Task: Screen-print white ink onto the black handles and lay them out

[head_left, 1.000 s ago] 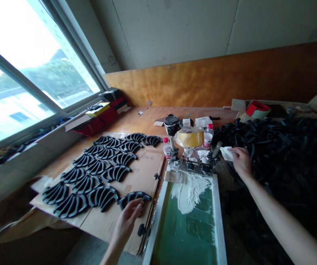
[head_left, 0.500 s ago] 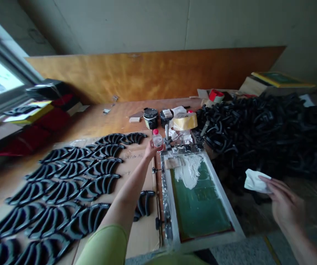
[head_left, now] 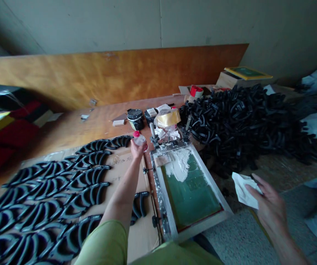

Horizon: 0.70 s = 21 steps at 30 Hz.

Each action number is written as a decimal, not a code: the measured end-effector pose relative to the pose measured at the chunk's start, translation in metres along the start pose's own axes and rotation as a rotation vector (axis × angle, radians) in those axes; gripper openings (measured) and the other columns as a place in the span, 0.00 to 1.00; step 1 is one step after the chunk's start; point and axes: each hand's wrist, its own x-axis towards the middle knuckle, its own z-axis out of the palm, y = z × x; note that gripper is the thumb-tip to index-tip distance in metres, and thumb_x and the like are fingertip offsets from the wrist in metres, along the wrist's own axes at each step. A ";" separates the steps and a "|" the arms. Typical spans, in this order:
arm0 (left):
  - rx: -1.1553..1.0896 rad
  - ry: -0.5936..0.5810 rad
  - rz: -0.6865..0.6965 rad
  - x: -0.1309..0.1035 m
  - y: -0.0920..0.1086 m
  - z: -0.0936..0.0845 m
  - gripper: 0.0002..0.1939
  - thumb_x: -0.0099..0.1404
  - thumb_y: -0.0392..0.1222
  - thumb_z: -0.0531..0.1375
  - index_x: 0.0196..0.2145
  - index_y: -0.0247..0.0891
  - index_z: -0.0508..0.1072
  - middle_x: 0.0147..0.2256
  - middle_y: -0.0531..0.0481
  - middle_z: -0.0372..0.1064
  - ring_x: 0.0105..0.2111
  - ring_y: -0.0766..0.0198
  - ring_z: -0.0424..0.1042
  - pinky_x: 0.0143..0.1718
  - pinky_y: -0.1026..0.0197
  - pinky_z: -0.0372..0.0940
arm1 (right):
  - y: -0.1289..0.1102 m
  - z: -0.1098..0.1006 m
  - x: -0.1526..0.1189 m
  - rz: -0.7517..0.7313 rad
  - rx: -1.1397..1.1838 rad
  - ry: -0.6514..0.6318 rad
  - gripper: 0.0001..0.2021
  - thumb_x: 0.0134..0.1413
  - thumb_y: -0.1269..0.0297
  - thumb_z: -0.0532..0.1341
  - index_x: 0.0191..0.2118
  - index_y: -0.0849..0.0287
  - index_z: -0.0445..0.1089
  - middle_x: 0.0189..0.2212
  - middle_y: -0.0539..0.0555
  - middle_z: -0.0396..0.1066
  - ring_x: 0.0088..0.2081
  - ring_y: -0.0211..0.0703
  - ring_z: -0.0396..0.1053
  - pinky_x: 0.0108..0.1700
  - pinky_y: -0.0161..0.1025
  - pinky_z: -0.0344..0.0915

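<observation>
A small clear plastic bottle point(head_left: 139, 139) with a red cap is gripped in my left hand point(head_left: 137, 149), just left of the printing screen's far end. My right hand point(head_left: 270, 204) pinches a folded white cloth or tissue point(head_left: 245, 189) off to the right, above the floor. Between my hands lies the framed screen point(head_left: 194, 187), its green mesh smeared with thick white paste point(head_left: 180, 163) at the far end. A squeegee-like tan block point(head_left: 162, 160) rests on its far left corner.
Rows of curved black handle-like parts point(head_left: 89, 200) cover cardboard point(head_left: 125, 169) on the left. A large heap of black parts point(head_left: 243, 121) fills the right. Paint tubs point(head_left: 135, 119) and a tape roll point(head_left: 168, 117) stand behind the screen. Boxes point(head_left: 17, 114) sit far left.
My view has turned to the right. The bottle in my left hand looks lifted and tilted slightly. My right hand has turned, and the white cloth now hangs more open.
</observation>
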 end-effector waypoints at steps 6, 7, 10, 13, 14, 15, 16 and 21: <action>-0.023 0.093 0.225 -0.071 0.051 -0.074 0.33 0.52 0.55 0.68 0.49 0.35 0.63 0.40 0.46 0.71 0.39 0.60 0.73 0.44 0.57 0.68 | 0.004 -0.007 0.002 0.101 0.018 0.000 0.19 0.44 0.49 0.65 0.39 0.56 0.73 0.35 0.56 0.75 0.36 0.51 0.72 0.40 0.47 0.70; 0.025 0.074 0.244 -0.086 0.063 -0.084 0.34 0.50 0.56 0.68 0.48 0.35 0.64 0.39 0.47 0.72 0.38 0.59 0.73 0.42 0.57 0.68 | 0.005 -0.007 0.002 0.076 0.023 -0.001 0.18 0.45 0.50 0.64 0.39 0.56 0.72 0.35 0.55 0.75 0.37 0.50 0.72 0.40 0.46 0.69; 0.245 -0.096 0.312 -0.135 0.099 -0.098 0.33 0.48 0.59 0.68 0.46 0.38 0.66 0.35 0.49 0.73 0.34 0.55 0.74 0.35 0.58 0.68 | 0.005 -0.007 0.002 -0.032 0.007 -0.013 0.16 0.48 0.51 0.62 0.39 0.56 0.71 0.36 0.55 0.74 0.39 0.49 0.71 0.43 0.44 0.68; 0.446 -0.368 0.450 -0.187 0.132 -0.084 0.31 0.51 0.58 0.66 0.48 0.41 0.66 0.34 0.49 0.73 0.33 0.54 0.74 0.33 0.59 0.66 | 0.002 -0.009 0.000 -0.093 -0.078 -0.066 0.15 0.53 0.52 0.59 0.41 0.56 0.71 0.40 0.56 0.75 0.40 0.49 0.71 0.45 0.43 0.67; 0.501 -0.450 0.504 -0.205 0.142 -0.074 0.30 0.52 0.56 0.66 0.49 0.41 0.66 0.35 0.48 0.73 0.34 0.54 0.74 0.34 0.58 0.66 | 0.000 -0.010 -0.002 -0.099 -0.106 -0.086 0.15 0.54 0.52 0.59 0.42 0.56 0.71 0.40 0.56 0.75 0.40 0.49 0.71 0.45 0.44 0.66; 0.548 -0.521 0.559 -0.222 0.151 -0.062 0.29 0.53 0.54 0.66 0.49 0.41 0.66 0.36 0.47 0.73 0.35 0.53 0.74 0.36 0.58 0.66 | -0.004 -0.011 -0.005 -0.103 -0.127 -0.106 0.15 0.55 0.52 0.58 0.43 0.56 0.72 0.41 0.57 0.76 0.40 0.50 0.72 0.45 0.43 0.66; 0.587 -0.584 0.612 -0.239 0.159 -0.049 0.28 0.53 0.53 0.66 0.49 0.41 0.66 0.38 0.45 0.72 0.37 0.52 0.74 0.38 0.57 0.66 | -0.007 -0.012 -0.008 -0.107 -0.139 -0.123 0.16 0.56 0.52 0.58 0.43 0.56 0.72 0.41 0.57 0.76 0.41 0.50 0.72 0.44 0.43 0.66; 0.726 -0.839 0.807 -0.297 0.192 0.010 0.21 0.55 0.45 0.65 0.46 0.39 0.68 0.39 0.39 0.71 0.43 0.46 0.72 0.42 0.54 0.65 | -0.022 -0.026 -0.022 -0.083 -0.130 -0.158 0.17 0.56 0.51 0.58 0.44 0.56 0.73 0.41 0.56 0.77 0.41 0.50 0.73 0.42 0.40 0.66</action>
